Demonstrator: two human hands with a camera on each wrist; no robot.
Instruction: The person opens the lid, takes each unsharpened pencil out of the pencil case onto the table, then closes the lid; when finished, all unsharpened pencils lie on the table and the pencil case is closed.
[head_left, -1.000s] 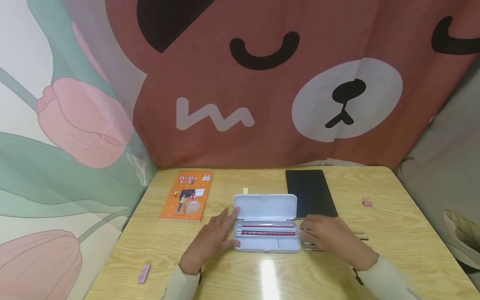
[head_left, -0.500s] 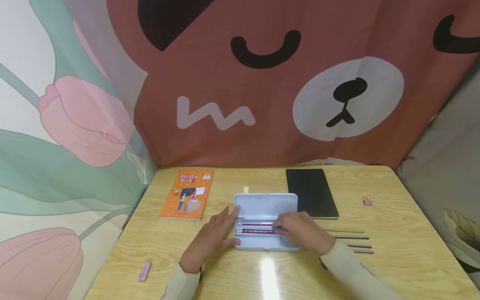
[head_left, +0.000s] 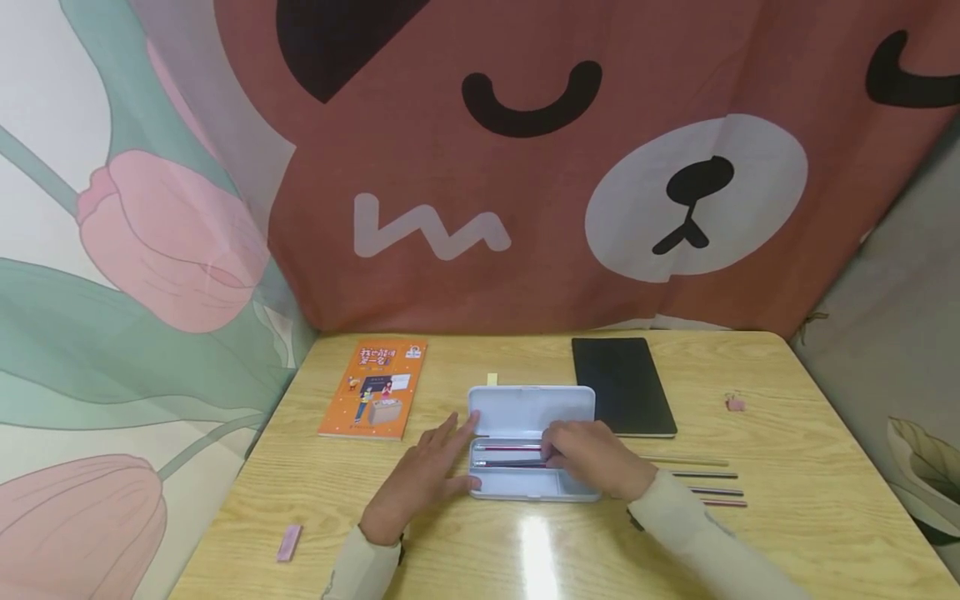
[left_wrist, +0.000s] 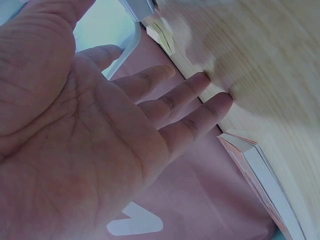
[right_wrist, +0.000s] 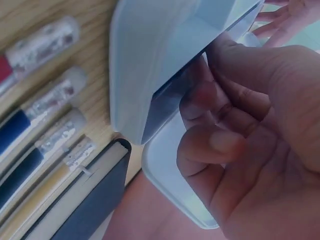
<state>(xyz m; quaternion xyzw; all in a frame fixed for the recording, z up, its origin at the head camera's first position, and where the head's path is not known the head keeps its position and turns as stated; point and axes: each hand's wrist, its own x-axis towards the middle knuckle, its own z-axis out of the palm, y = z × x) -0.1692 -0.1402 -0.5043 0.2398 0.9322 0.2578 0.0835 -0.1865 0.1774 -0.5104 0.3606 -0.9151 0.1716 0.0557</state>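
Behind and left of the pencil case (head_left: 517, 483), a book (head_left: 375, 389); before-left, an eraser (head_left: 289, 543); behind-right, a notebook (head_left: 626, 387); right, pencils (head_left: 707, 475).

In the head view, the right hand (head_left: 596, 458) hides the right ends of pencils (head_left: 510, 448) inside the case (head_left: 517, 483); its fingertips' grip is unclear. There, hand and sleeve (head_left: 705, 533) cover the loose pencils' (head_left: 705, 476) left ends. The left wrist view crops the left hand's (left_wrist: 100, 130) thumb.
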